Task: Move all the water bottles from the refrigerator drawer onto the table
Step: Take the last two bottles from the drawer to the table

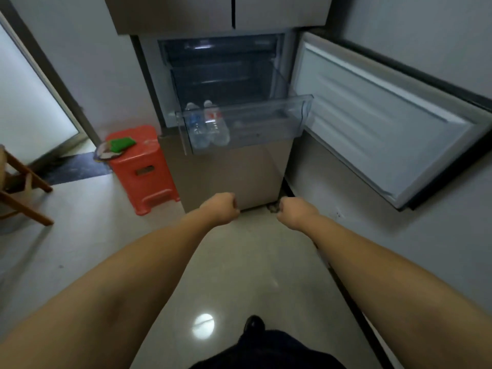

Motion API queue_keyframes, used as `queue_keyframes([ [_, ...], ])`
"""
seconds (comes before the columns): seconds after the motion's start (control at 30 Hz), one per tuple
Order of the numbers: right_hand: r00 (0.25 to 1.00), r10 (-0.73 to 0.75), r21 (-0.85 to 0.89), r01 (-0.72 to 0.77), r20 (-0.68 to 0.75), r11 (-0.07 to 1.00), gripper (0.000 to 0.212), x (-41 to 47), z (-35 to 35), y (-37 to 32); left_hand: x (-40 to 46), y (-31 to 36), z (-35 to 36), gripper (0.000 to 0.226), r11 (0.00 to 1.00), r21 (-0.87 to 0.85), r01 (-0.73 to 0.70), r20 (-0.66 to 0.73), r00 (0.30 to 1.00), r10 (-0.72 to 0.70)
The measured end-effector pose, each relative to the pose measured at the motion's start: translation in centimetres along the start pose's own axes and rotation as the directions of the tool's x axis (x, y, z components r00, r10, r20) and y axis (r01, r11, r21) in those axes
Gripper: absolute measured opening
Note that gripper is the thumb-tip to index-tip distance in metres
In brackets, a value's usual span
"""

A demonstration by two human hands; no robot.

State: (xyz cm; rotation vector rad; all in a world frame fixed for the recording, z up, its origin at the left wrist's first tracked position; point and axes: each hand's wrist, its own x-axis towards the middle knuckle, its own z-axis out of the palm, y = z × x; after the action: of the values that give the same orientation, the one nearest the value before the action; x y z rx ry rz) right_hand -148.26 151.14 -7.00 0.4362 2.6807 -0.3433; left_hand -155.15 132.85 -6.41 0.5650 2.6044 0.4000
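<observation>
two bottles lying in the pulled-out drawer

two clear plastic water bottles lie side by side at the left end of the transparent refrigerator drawer [247,123], which is pulled out from the open compartment. the blue-labelled bottle [197,126] is on the left, the red-labelled bottle [216,123] touching or just beside it on the right; both have caps pointing toward the back. the rest of the drawer looks bare.

the left hand [221,207] and right hand [295,213] are both curled into fists holding nothing, stretched forward below the drawer, well apart from the bottles.

the refrigerator door [386,123] stands swung open on the right. an orange plastic stool [143,169] sits left of the refrigerator, with a green item [121,143] on top. a wooden chair leg [26,203] shows at far left.
</observation>
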Motion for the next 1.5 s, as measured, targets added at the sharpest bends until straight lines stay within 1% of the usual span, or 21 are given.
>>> queue_keyframes([
  [0.13,0.997,-0.068,0.004,0.068,-0.032,0.998,0.026,5.1,-3.9,-0.6,4.2,1.1,-3.0,0.023,1.0,-0.024,-0.009,-0.053,0.999,0.008],
  [0.23,0.987,-0.118,0.026,0.122,-0.113,0.992,0.029,8.4,-6.5,-1.5,7.3,1.6,-5.4,0.023,1.0,-0.007,-0.02,-0.084,0.996,0.019],
  [0.33,0.964,-0.17,0.045,0.183,-0.205,0.982,0.032,11.3,-9.8,-2.6,10.4,1.9,-8.6,0.024,1.0,-0.009,-0.03,-0.134,0.991,0.028],
  [0.43,0.933,-0.208,0.064,0.236,-0.294,0.97,0.03,14.6,-13.4,-4.1,13.5,2.0,-12.6,0.024,0.999,-0.034,-0.03,-0.206,0.978,0.023],
  [0.57,0.887,-0.251,0.025,0.282,-0.387,0.959,0.027,19.0,-18.0,-6.9,18.3,1.5,-17.6,0.021,0.998,-0.026,-0.055,-0.274,0.961,0.045],
  [0.7,0.873,-0.265,0.0,0.29,-0.409,0.957,0.028,24.2,-21.6,-9.8,23.7,-0.6,-21.4,0.024,1.0,0.003,0.017,-0.254,0.967,-0.016],
  [0.77,0.893,-0.257,0.022,0.285,-0.37,0.958,0.029,26.8,-22.5,-11.0,26.3,-2.2,-22.2,0.028,0.996,0.04,0.077,-0.201,0.977,-0.067],
  [0.83,0.929,-0.231,0.05,0.256,-0.29,0.965,0.03,29.8,-22.7,-12.3,28.6,-3.9,-22.6,0.033,0.974,0.164,0.155,-0.121,0.983,-0.136],
  [0.87,0.949,-0.221,0.059,0.24,-0.227,0.969,0.031,31.0,-22.4,-13.0,29.6,-4.6,-22.4,0.036,0.954,0.233,0.19,-0.048,0.982,-0.184],
  [0.9,0.964,-0.212,0.061,0.224,-0.161,0.973,0.032,32.0,-22.1,-13.5,30.7,-5.3,-21.9,0.04,0.935,0.284,0.212,0.033,0.972,-0.231],
  [0.97,0.98,-0.198,0.063,0.199,-0.036,0.978,0.04,34.4,-21.0,-15.2,33.3,-7.0,-20.8,0.048,0.894,0.353,0.274,0.185,0.917,-0.354],
  [1.0,0.98,-0.197,0.061,0.195,0.027,0.979,0.044,35.2,-20.5,-15.9,34.2,-7.5,-20.4,0.051,0.877,0.388,0.282,0.21,0.9,-0.382],
  [1.07,0.971,-0.181,0.105,0.167,0.153,0.98,0.046,36.4,-19.4,-17.3,35.1,-8.3,-20.0,0.049,0.866,0.425,0.262,0.237,0.892,-0.386],
  [1.13,0.948,-0.144,0.209,0.085,0.284,0.974,0.047,37.4,-18.3,-18.3,35.2,-8.4,-19.6,0.048,0.879,0.4,0.26,0.291,0.873,-0.391],
  [1.17,0.931,-0.111,0.258,0.019,0.346,0.966,0.049,37.8,-17.7,-18.6,35.6,-8.3,-19.4,0.048,0.879,0.396,0.265,0.303,0.866,-0.398],
  [1.23,0.91,-0.053,0.277,-0.07,0.412,0.958,0.061,38.8,-16.7,-19.0,36.0,-8.5,-19.2,0.047,0.873,0.339,0.35,0.315,0.833,-0.456],
  [1.3,0.902,-0.018,0.273,-0.112,0.431,0.956,0.089,39.6,-15.9,-19.5,36.2,-8.8,-19.4,0.047,0.867,0.279,0.412,0.333,0.806,-0.49],
  [1.37,0.899,-0.006,0.284,-0.132,0.438,0.95,0.114,40.2,-15.3,-19.7,36.2,-8.6,-19.7,0.048,0.881,0.246,0.404,0.328,0.821,-0.468],
  [1.4,0.898,-0.015,0.293,-0.127,0.44,0.948,0.118,40.9,-14.9,-19.7,36.4,-8.4,-19.9,0.049,0.884,0.217,0.415,0.312,0.828,-0.466],
  [1.43,0.897,-0.016,0.313,-0.137,0.442,0.94,0.118,41.2,-14.7,-19.5,36.3,-8.3,-19.9,0.051,0.887,0.218,0.408,0.309,0.833,-0.459],
  [1.5,0.891,-0.019,0.349,-0.158,0.454,0.924,0.114,41.4,-15.2,-19.2,36.5,-8.7,-19.0,0.06,0.862,0.091,0.499,0.269,0.821,-0.503],
])
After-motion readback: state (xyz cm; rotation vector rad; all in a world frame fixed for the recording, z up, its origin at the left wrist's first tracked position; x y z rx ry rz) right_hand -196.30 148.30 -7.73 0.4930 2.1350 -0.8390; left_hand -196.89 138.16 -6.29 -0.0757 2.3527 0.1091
